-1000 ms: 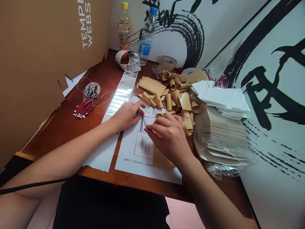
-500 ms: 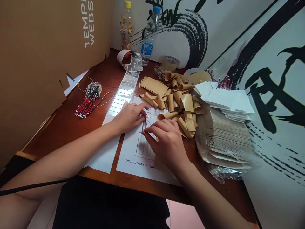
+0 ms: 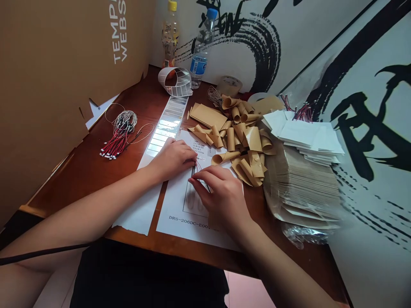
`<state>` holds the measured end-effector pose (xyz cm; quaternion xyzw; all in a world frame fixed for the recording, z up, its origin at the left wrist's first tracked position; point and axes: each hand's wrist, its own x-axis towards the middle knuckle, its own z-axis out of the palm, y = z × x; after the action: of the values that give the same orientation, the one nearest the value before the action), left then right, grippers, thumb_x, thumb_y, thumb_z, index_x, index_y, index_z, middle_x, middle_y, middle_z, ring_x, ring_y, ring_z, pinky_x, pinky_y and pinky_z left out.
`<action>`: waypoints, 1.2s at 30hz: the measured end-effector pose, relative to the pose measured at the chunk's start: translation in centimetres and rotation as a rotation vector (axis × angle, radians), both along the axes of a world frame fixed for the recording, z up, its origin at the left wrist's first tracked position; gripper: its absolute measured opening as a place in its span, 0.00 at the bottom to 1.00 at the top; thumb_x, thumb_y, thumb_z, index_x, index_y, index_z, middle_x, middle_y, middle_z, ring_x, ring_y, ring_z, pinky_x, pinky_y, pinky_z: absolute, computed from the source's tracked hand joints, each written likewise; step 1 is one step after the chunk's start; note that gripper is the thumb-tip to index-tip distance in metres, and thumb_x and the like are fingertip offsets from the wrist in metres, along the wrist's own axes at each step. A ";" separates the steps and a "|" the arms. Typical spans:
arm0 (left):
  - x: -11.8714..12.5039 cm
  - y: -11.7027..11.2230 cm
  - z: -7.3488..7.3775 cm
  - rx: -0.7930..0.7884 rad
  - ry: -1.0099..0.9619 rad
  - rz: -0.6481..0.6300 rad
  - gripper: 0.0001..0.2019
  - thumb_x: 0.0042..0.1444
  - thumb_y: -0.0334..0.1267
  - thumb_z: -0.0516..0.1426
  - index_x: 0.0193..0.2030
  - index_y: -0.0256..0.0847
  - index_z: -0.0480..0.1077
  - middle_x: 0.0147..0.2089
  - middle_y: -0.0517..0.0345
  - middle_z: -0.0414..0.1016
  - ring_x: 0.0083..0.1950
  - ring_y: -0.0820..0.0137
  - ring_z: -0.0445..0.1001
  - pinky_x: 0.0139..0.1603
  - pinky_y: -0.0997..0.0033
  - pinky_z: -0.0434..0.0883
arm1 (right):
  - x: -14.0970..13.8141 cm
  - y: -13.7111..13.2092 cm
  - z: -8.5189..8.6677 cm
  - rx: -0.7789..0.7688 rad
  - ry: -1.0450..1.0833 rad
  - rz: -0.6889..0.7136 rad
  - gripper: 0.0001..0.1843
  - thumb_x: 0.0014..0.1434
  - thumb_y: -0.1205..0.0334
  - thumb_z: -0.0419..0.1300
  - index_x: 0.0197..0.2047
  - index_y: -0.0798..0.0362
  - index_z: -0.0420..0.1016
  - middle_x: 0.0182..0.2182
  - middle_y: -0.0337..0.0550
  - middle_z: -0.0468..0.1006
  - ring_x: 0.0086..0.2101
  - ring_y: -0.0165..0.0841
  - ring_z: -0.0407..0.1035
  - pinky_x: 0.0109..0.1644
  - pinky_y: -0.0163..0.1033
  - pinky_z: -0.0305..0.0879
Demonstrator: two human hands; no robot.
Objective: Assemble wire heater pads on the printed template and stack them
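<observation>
Over a printed white sheet (image 3: 175, 201), my left hand (image 3: 176, 158) pinches thin dark and reddish wires (image 3: 198, 166) between bent fingers. Close by on the right, my right hand (image 3: 223, 190) has thumb and forefinger closed around the lower stretch of the same wires. A dark strand shows beneath its fingers; the wire ends are too small to make out. Left of my left hand lies a bundle of cables (image 3: 120, 132) with red leads and white connectors. Rolled brown paper pieces (image 3: 245, 143) are heaped just beyond my right hand.
A strip of silvery labels (image 3: 167, 124) runs back to its curled roll (image 3: 175, 81). Two bottles (image 3: 199, 64) stand behind it. On the right are stacked white cards (image 3: 311, 134) above a bagged stack of cardboard pieces (image 3: 308, 184). A large carton (image 3: 64, 77) walls the left side.
My left fingers have curled in more tightly around the wires. My right thumb and forefinger have shifted slightly left, and more of the sheet's printed text shows.
</observation>
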<state>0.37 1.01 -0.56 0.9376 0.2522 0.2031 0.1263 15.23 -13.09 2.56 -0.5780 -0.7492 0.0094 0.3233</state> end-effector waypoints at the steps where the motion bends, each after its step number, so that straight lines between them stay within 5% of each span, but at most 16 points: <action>1: 0.0 0.0 0.1 0.021 0.009 -0.001 0.06 0.64 0.35 0.61 0.37 0.46 0.81 0.46 0.60 0.87 0.51 0.60 0.78 0.49 0.57 0.59 | -0.1 0.0 -0.1 -0.006 0.008 0.000 0.10 0.70 0.62 0.61 0.35 0.50 0.81 0.33 0.45 0.82 0.35 0.37 0.74 0.41 0.42 0.68; 7: -0.4 -0.3 0.7 0.092 0.062 0.004 0.08 0.66 0.36 0.60 0.37 0.45 0.81 0.44 0.59 0.87 0.49 0.60 0.78 0.49 0.56 0.58 | -0.3 -0.1 -0.4 -0.051 0.050 -0.001 0.09 0.69 0.63 0.60 0.37 0.50 0.80 0.37 0.47 0.83 0.38 0.39 0.76 0.44 0.44 0.70; 12: -0.7 -0.1 0.7 0.079 0.073 -0.028 0.08 0.68 0.37 0.58 0.39 0.44 0.80 0.44 0.58 0.87 0.50 0.60 0.78 0.50 0.56 0.58 | 0.0 0.2 -0.9 -0.119 0.075 -0.090 0.08 0.68 0.62 0.59 0.37 0.50 0.78 0.51 0.53 0.83 0.44 0.44 0.78 0.47 0.48 0.71; 22: -0.2 -0.3 0.8 0.030 0.072 0.089 0.14 0.69 0.32 0.54 0.59 0.41 0.71 0.49 0.51 0.86 0.52 0.58 0.78 0.52 0.57 0.59 | -0.1 0.5 -0.9 -0.226 0.072 -0.062 0.07 0.69 0.64 0.57 0.37 0.50 0.74 0.39 0.47 0.85 0.38 0.40 0.77 0.46 0.44 0.67; 29: -0.3 0.0 0.3 0.083 0.049 0.032 0.10 0.70 0.34 0.55 0.45 0.47 0.80 0.44 0.59 0.86 0.49 0.60 0.77 0.51 0.56 0.58 | -0.2 0.2 -0.7 -0.185 0.057 -0.022 0.09 0.69 0.65 0.60 0.35 0.50 0.77 0.37 0.44 0.85 0.37 0.39 0.77 0.46 0.44 0.66; 36: -0.4 -0.5 0.8 0.054 0.069 0.038 0.11 0.69 0.36 0.57 0.45 0.46 0.82 0.48 0.59 0.87 0.50 0.60 0.76 0.51 0.54 0.56 | 0.1 -0.4 -0.6 -0.148 -0.026 0.062 0.07 0.63 0.70 0.66 0.32 0.52 0.82 0.33 0.41 0.85 0.36 0.37 0.77 0.44 0.43 0.64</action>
<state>-0.02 0.48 0.24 0.9422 0.2686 0.1797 0.0883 15.29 -13.51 1.96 -0.5768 -0.7682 0.0670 0.2696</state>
